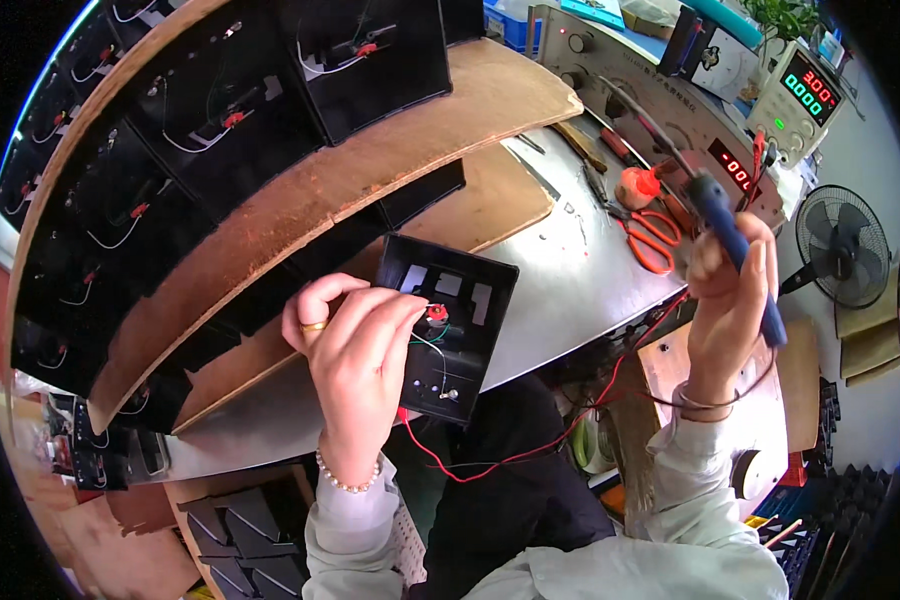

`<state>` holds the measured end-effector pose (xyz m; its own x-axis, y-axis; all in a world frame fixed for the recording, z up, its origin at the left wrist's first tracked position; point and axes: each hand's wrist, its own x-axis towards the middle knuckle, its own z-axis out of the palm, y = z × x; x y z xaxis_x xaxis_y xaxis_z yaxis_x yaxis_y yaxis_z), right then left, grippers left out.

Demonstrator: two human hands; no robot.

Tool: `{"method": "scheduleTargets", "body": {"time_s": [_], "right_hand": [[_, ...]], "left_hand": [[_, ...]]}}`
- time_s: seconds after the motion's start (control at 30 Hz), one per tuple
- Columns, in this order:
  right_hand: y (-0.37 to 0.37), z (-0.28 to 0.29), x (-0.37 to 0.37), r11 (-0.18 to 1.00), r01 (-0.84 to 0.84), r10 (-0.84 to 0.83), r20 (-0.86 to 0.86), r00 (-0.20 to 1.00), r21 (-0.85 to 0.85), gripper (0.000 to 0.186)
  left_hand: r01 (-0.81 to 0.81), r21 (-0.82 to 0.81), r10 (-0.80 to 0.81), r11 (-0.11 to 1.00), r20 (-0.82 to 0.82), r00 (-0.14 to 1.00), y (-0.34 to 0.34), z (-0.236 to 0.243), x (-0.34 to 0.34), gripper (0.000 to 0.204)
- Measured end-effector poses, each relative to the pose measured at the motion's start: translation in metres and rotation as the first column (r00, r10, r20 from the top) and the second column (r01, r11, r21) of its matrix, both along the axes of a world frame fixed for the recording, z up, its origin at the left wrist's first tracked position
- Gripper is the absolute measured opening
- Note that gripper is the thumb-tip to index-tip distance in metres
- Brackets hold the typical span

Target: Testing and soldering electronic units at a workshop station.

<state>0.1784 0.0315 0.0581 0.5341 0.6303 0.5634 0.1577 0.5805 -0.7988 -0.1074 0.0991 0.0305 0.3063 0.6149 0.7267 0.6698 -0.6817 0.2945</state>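
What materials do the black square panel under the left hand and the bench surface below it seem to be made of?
The black square panel looks like moulded plastic with a matte finish: uniform black, raised rim, clean rectangular cut-outs. The bench surface appears to be bare sheet metal, grey and dully reflective with scuffs. The left hand rests on the panel.

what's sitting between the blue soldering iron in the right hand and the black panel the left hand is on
Nothing visible. The right hand holds the blue soldering iron raised off to the right, apart from the black panel under the left hand. Between them lies only bare metal bench; the orange scissors lie farther back.
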Motion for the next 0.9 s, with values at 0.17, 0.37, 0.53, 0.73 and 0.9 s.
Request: {"method": "scheduleTargets", "body": {"time_s": [0.17, 0.37, 0.53, 0.73, 0.9], "right_hand": [[-0.015, 0.014, -0.008, 0.999, -0.038, 0.037, -0.055, 0.998, -0.012, 0.022], [-0.031, 0.020, -0.023, 0.993, -0.112, 0.109, 0.112, 0.988, 0.021, 0.036], [-0.050, 0.032, -0.054, 0.970, -0.152, 0.152, -0.015, 0.988, -0.190, 0.043], [-0.042, 0.026, -0.048, 0.911, -0.343, 0.373, 0.103, 0.922, -0.228, 0.028], [-0.033, 0.025, -0.044, 0.899, -0.360, 0.425, 0.298, 0.855, -0.249, 0.025]], "left_hand": [[0.042, -0.055, -0.045, 0.998, -0.069, 0.997, 0.004, -0.001, 0.004, 0.012], [0.050, -0.059, -0.057, 0.997, -0.108, 0.993, 0.006, 0.003, 0.004, 0.011], [0.027, -0.036, -0.031, 0.999, -0.100, 0.995, 0.010, 0.002, 0.007, 0.014], [0.026, -0.046, -0.030, 0.999, -0.102, 0.994, 0.009, 0.001, 0.006, 0.013], [0.073, -0.071, -0.079, 0.995, -0.089, 0.993, 0.009, 0.009, 0.008, 0.008]]}}
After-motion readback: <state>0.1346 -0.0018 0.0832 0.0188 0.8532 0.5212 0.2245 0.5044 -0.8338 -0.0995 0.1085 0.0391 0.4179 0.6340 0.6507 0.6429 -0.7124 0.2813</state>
